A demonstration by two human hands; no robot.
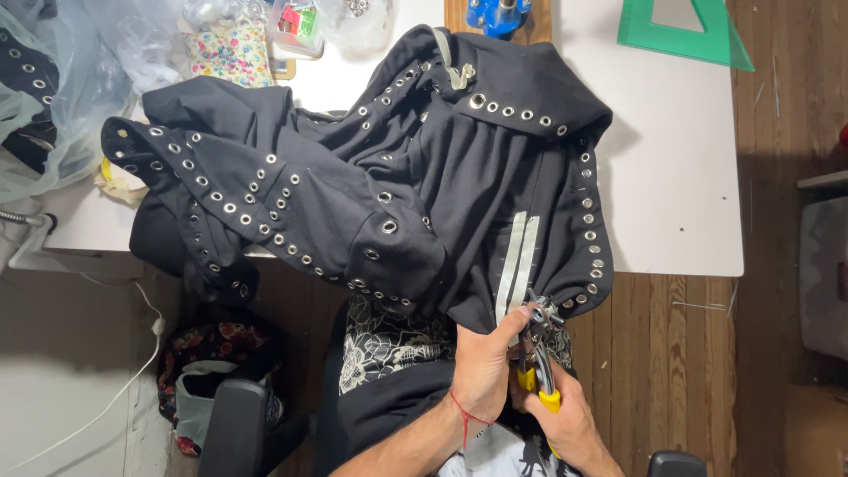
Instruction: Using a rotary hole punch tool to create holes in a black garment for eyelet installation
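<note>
I see L hand [481, 367] pinching black garment [459, 185] hem w/ thumb; R hand [570, 424] clenched round yellow-handled pliers [541, 353], head at that hem. Far above hands: plastic bags [62, 79], contents unclear.

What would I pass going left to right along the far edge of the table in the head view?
Clear plastic bags → floral fabric pouch → blue metal tool → green set square.
</note>
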